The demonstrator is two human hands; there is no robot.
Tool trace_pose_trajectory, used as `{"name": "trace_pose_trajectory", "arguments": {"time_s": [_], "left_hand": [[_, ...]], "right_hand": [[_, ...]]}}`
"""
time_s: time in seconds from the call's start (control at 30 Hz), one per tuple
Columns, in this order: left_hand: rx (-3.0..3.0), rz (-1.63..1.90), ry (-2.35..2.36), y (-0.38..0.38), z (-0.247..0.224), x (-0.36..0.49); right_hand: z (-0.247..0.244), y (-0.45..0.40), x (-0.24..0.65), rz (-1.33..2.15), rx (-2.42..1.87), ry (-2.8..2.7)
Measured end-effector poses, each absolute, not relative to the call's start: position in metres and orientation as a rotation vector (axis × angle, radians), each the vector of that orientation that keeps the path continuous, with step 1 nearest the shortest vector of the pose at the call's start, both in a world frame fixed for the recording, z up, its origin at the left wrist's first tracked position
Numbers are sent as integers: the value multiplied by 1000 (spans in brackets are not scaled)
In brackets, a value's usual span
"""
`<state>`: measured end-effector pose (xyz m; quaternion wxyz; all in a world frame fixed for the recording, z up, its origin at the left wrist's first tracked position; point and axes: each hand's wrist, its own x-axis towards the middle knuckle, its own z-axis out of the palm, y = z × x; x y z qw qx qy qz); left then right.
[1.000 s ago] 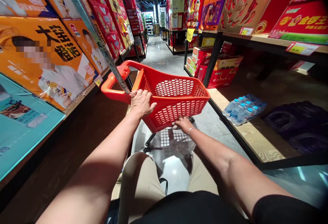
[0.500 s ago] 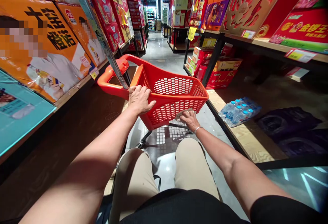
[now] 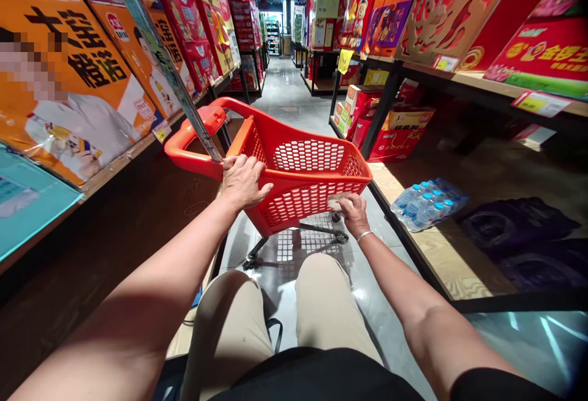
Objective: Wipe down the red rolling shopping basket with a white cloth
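An orange-red plastic shopping cart [image 3: 294,202] with honeycomb holes stands in the aisle before my knees, its side toward me. My left hand [image 3: 243,182] grips the upper rim near the handle end, fingers over the edge and thumb along the outside. In my right hand [image 3: 354,214] is a pale, greyish cloth [image 3: 339,201], pinched and pressed to the cart's side wall at the lower right. A worn metal pole [image 3: 172,76] slants down from the upper left to the rim beside my left hand.
Orange drink cartons [image 3: 59,82] fill the left shelf, with a teal box [image 3: 32,199] below. On the low right shelf lies a shrink-wrapped pack of water bottles [image 3: 425,202]. Red gift boxes [image 3: 399,134] stand farther along. The grey floor [image 3: 280,89] runs down the aisle.
My right hand has slid the cloth a little to the right along the cart's wall. The cart and my left hand appear slightly farther left in view.
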<state>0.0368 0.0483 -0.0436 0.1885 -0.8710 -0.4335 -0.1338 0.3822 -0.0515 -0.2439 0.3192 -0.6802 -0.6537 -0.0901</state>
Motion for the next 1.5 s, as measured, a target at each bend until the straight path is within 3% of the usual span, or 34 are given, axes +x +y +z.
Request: {"name": "trace_pose_trajectory", "arguments": {"time_s": [0.13,0.33,0.47,0.57,0.77,0.93,1.1,1.2,1.37,1.5], "left_hand": [[-2438,-364,-1224,46,-44,40],[-2397,-356,-1238,37,-44,46],[-2456,-310,-1185,28,-47,56],[-2509,-328,-1166,25,-51,66],[-2565,-356,-1144,29,-60,78],[-2594,-407,-1135,35,-64,73],[-2615,-488,-1113,36,-64,76],[-2635,-498,-1124,34,-63,80],[-2633,-481,-1143,32,-62,82],[-2627,-496,-1110,33,-63,82]], "right_hand": [[-253,-61,379,-126,-1800,-1776],[-164,-52,372,-372,-1560,-1506],[-130,-36,362,-362,-1716,-1362],[-127,-28,330,-287,-1811,-1421],[-109,-15,259,-240,-1569,-1900],[-112,-16,326,-306,-1698,-1885],[-129,-30,416,-322,-1978,-1524],[-126,-26,401,-308,-1972,-1476],[-104,-14,325,-277,-1702,-1862],[-94,-14,337,-236,-1690,-2038]]}}
